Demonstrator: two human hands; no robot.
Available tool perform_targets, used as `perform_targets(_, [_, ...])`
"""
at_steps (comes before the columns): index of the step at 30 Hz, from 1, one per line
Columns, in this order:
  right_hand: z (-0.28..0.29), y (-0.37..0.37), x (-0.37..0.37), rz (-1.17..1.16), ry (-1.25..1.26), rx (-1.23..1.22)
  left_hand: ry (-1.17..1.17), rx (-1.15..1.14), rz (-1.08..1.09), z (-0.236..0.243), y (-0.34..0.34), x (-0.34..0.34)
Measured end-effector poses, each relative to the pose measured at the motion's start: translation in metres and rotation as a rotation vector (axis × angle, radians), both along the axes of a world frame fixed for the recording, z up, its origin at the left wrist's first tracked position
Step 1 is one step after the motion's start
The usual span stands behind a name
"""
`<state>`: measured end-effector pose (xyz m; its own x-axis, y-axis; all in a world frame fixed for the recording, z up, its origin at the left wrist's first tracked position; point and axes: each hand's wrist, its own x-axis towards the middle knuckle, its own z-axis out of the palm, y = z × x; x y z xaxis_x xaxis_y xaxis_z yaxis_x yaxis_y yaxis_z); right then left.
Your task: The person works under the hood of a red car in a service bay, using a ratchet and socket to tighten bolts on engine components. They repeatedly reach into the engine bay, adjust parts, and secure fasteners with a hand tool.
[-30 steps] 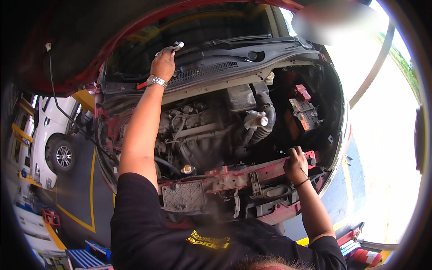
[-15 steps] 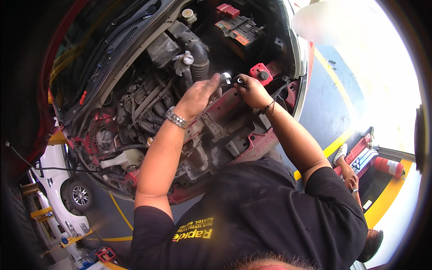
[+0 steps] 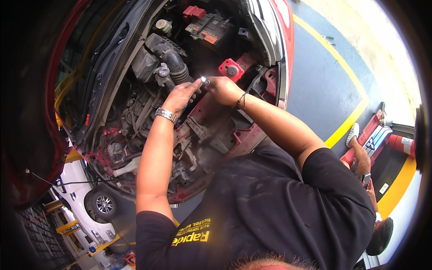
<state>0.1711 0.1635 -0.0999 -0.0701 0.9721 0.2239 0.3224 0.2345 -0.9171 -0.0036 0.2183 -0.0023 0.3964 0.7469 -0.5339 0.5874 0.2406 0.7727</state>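
Observation:
Over the open engine bay, my left hand [image 3: 181, 95] is closed round a ratchet wrench [image 3: 203, 79], whose shiny head shows by the thumb; its handle is mostly hidden. My right hand [image 3: 223, 91] pinches a small metal socket [image 3: 206, 83] against that head. Whether the two are joined I cannot tell. Both hands are above the red front crossmember [image 3: 204, 105], with a ribbed black air hose [image 3: 178, 69] just beyond the left one. Beside the right hand is a red mount [image 3: 231, 68] with a dark round centre.
A battery [image 3: 209, 29] and a fluid reservoir [image 3: 164, 26] sit at the far side of the bay. At the left is the raised red hood [image 3: 42, 148]. A white vehicle [image 3: 83, 191] stands at lower left. To the right, a person [image 3: 360, 157] sits near a red fire extinguisher [image 3: 402, 145].
The ratchet head and the socket, apart before, have come together between my hands. The view has shifted, so the engine bay appears further left.

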Motion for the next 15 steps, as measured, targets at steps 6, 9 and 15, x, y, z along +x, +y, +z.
perform_targets(6, [-0.006,0.003,-0.001,-0.022,0.07,0.019,0.168,0.031,-0.063,0.005,0.0,0.008])
perform_targets(9, [-0.006,0.004,0.0,0.021,0.058,-0.03,0.073,-0.086,-0.113,0.004,-0.003,0.013])
perform_targets(15, [-0.001,0.001,0.0,0.0,0.058,-0.034,-0.06,-0.304,0.18,0.016,-0.025,0.023])
